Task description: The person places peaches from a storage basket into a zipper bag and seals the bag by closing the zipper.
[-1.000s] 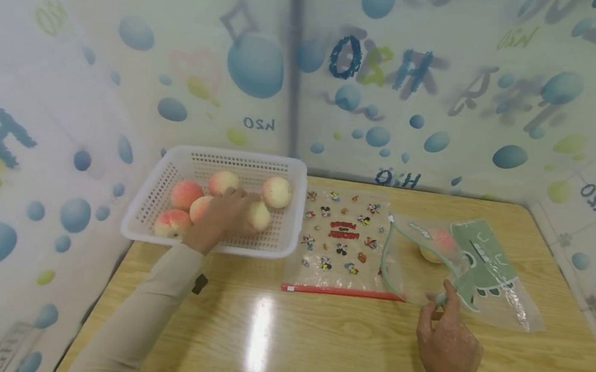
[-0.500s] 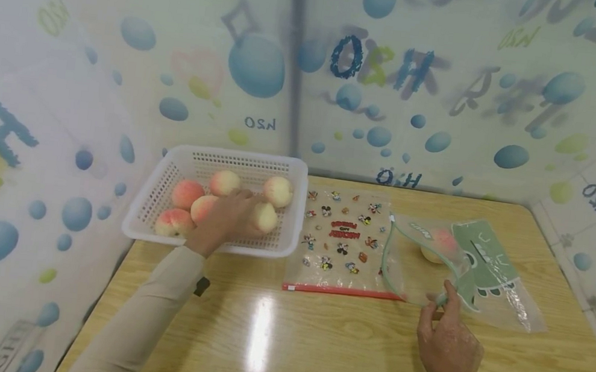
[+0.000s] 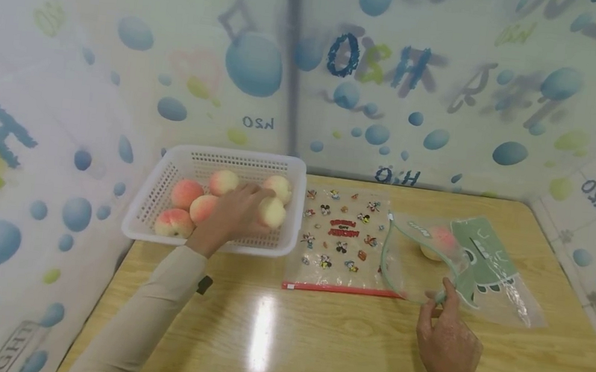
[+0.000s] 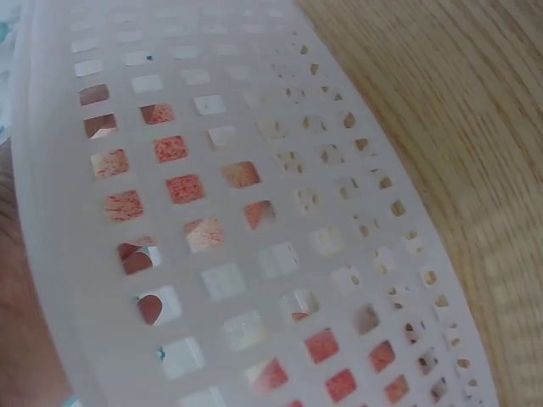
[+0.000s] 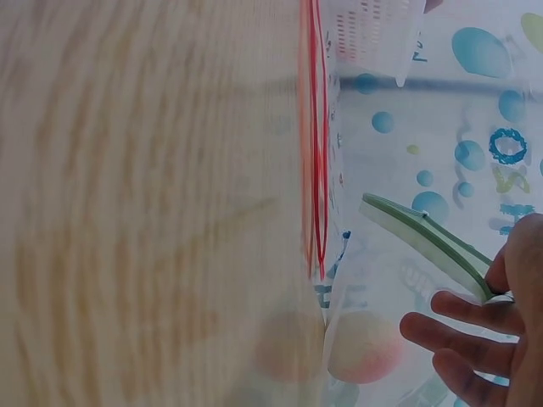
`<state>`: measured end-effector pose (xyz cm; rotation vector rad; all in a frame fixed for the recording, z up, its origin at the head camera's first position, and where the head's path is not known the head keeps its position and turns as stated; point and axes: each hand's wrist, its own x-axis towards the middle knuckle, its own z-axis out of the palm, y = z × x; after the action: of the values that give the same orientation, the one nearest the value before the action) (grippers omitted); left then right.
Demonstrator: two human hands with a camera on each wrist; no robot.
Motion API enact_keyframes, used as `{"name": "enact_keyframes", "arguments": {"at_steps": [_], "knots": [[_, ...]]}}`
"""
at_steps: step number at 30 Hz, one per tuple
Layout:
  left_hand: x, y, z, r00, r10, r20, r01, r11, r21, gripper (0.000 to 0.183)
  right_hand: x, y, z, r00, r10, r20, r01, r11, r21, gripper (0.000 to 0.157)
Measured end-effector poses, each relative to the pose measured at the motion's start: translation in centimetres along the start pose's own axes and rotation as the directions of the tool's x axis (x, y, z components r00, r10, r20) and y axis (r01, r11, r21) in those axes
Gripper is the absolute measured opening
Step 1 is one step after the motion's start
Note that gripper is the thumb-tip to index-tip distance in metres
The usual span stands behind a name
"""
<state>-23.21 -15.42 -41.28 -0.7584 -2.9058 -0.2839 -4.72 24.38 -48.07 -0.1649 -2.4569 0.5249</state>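
Over a wooden bench (image 3: 346, 349), the gripped peach (image 3: 273, 212) is at the right end of a white basket (image 3: 161, 238). It could slip, I judge, if the left grip (image 3: 240, 213), mostly on its left side, loses the round fruit, or it could bump the rear peach (image 3: 278, 185) just behind. If the right grip (image 3: 449, 341) lets go, the limp clear bag (image 3: 403, 270) may sag closed over the bagged peach (image 3: 441, 243). The left grip is curled around its fruit (the thumb is hidden, so I cannot tell how firmly). The right grip has thumb and forefinger nearly together, clamped on the bag's green edge (image 5: 428, 242); its remaining fingers stand apart.
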Motion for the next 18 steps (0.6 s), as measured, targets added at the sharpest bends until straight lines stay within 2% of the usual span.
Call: {"name": "enact_keyframes", "arguments": {"at_steps": [18], "knots": [[0.67, 0.8, -1.04, 0.996, 0.049, -0.069, -0.051, 0.998, -0.024, 0.074, 0.21, 0.07, 0.01, 1.0, 0.016, 0.018, -0.016, 1.0, -0.005, 0.046]]}}
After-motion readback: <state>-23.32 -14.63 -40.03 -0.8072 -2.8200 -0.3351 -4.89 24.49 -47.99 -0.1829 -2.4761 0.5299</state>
